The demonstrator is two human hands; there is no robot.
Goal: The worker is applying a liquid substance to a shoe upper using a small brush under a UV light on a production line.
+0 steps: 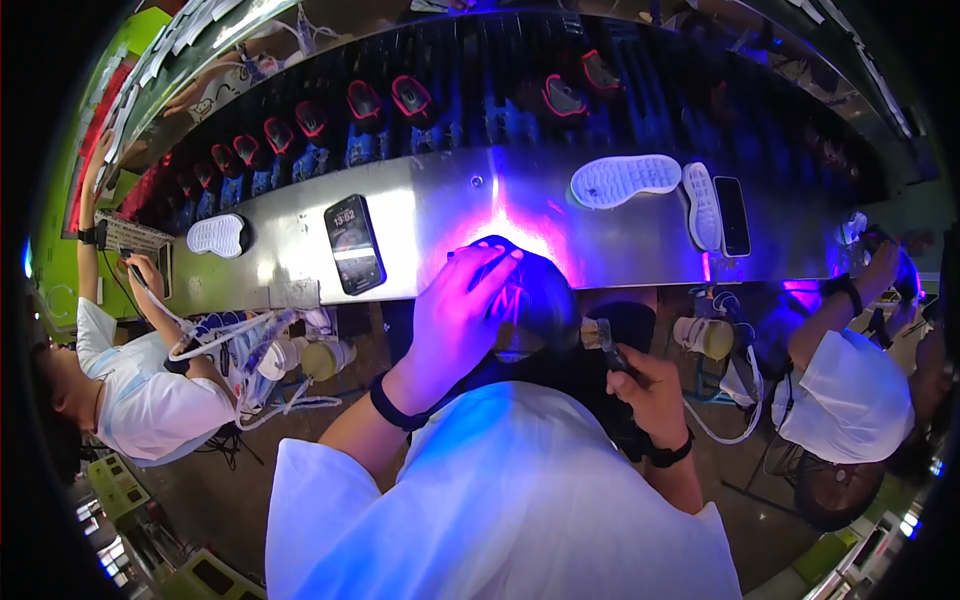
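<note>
The left hand lies spread over the top of a dark rounded shoe upper, its fingers curled down onto it and grasping it from above; the shoe sits at the near edge of a long shiny metal work shelf, about midway along it, in a pool of violet light; the right hand is clenched around a small dark-handled tool with a pale tip, held just beside the shoe's right flank, the tip close to or touching it, which of the two cannot be told; each wrist wears one dark band. On the shelf lie three white shoe soles: one oval one near the left end, one long one right of the middle by the far edge, and one narrow one just beside it to the right; two dark smartphones also lie there, one with a lit screen left of the middle and one dark-screened touching the narrow sole's right side. Beyond the far edge runs a row of dark shoes with red-rimmed openings, at least eight, on a darker belt. Two other people in white shirts flank the wearer: one at the left with a hand at a small panel, one at the right with an arm raised to the shelf's right end.
</note>
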